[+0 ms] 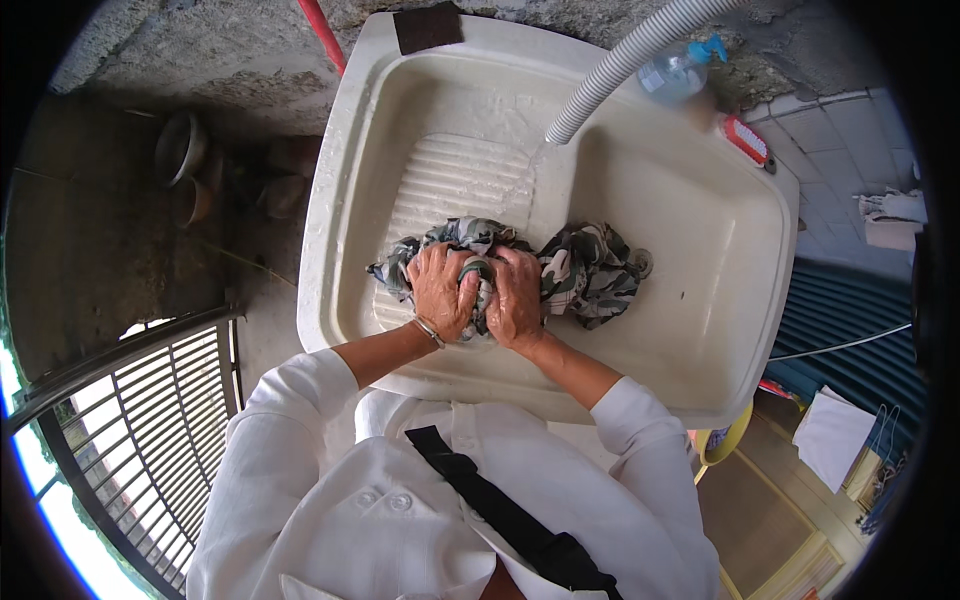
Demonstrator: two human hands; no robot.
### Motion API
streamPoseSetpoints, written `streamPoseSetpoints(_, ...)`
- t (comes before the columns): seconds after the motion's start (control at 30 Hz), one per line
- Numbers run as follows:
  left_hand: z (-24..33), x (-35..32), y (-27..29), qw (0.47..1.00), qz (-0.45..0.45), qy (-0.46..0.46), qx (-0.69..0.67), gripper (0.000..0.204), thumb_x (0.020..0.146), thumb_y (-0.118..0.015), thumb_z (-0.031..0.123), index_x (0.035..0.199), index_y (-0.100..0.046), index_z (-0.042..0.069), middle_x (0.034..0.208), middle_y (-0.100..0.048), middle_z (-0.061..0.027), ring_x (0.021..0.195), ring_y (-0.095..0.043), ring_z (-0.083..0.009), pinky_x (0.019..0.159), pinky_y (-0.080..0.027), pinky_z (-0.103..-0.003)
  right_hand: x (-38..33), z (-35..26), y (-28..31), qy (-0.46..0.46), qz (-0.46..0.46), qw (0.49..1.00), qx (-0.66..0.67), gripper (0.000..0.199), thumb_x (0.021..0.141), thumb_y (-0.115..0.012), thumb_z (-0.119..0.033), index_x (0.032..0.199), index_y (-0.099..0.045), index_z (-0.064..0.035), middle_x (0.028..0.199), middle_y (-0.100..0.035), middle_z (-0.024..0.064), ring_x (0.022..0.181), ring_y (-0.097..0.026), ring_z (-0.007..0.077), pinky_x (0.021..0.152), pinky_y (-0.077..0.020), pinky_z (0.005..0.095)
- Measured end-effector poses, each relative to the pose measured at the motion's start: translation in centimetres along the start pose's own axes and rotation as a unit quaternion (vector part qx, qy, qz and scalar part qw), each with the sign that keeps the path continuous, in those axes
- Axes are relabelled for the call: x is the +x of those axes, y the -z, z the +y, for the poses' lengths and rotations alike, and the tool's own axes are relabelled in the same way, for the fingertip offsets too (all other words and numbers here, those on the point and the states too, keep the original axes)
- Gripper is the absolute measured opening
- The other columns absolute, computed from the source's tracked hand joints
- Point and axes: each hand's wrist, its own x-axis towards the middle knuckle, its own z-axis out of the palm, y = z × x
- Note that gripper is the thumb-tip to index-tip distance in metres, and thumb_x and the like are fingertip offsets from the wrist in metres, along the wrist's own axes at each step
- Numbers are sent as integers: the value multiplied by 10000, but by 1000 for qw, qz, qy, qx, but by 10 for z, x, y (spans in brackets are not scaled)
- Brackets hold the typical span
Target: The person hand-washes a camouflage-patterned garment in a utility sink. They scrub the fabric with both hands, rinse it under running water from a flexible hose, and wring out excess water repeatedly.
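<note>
A wet, bunched camouflage garment (590, 270) lies across a cream laundry sink (330, 250). Part of it rests on the ribbed washboard (465, 180), and the rest hangs over the divider into the right basin. Both my hands press on the cloth at the washboard's near end, side by side. My left hand (440, 288), with a bracelet at the wrist, has its fingers curled over the fabric. Just beside it, my right hand (514, 297) grips the same cloth, its fingers partly hidden in the folds.
A grey corrugated hose (635, 70) reaches down over the divider. On the back right rim stand a blue-topped pump bottle (677, 75) and a red brush with white bristles (745, 140). A dark pad (428, 28) lies on the back left rim. Metal railing (150, 400) is at the left.
</note>
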Motion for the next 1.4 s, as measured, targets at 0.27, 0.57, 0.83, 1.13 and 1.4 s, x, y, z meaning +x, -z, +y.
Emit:
streamPoseSetpoints(0.27,-29,146,-40,990,18,-30,135,247,912,-466,321,860,-582,109,798,-632,-74,788,-597,-267,714,-393,-412,98,77,-25,-39,21,985,-169,334,758,-554,-143,1056,-527,5,965,-523,178,939,-483,347,832,-361,460)
streamPoseSetpoints(0.57,-26,114,8,910,-21,-412,37,559,793,-620,452,1245,-448,172,1171,-480,-84,1149,-433,-283,994,-234,-554,113,112,-18,56,-73,986,-137,395,933,-430,-440,1087,-619,-129,1044,-624,100,1097,-519,312,920,-376,422)
streamPoseSetpoints(0.83,4,-6,-5,991,63,8,-120,335,908,-461,343,1078,-543,66,1156,-461,-197,1081,-421,-363,937,-286,-471,3,-19,9,0,46,999,-11,255,754,-629,-149,966,-546,-32,1085,-510,154,1013,-466,346,889,-333,488)
streamPoseSetpoints(1.13,-20,128,-36,998,2,-48,42,206,911,-459,228,824,-555,68,762,-592,-126,758,-541,-337,743,-378,-431,82,60,-21,-36,57,987,-147,180,799,-544,-134,943,-533,-26,925,-556,162,903,-502,344,814,-368,452)
streamPoseSetpoints(1.4,-30,128,-8,901,14,-423,91,470,741,-699,258,1162,-517,154,1060,-536,-38,1076,-478,-250,960,-300,-515,130,92,9,-192,-36,913,358,319,942,-415,-287,926,-630,-53,914,-614,44,798,-558,227,780,-422,339)
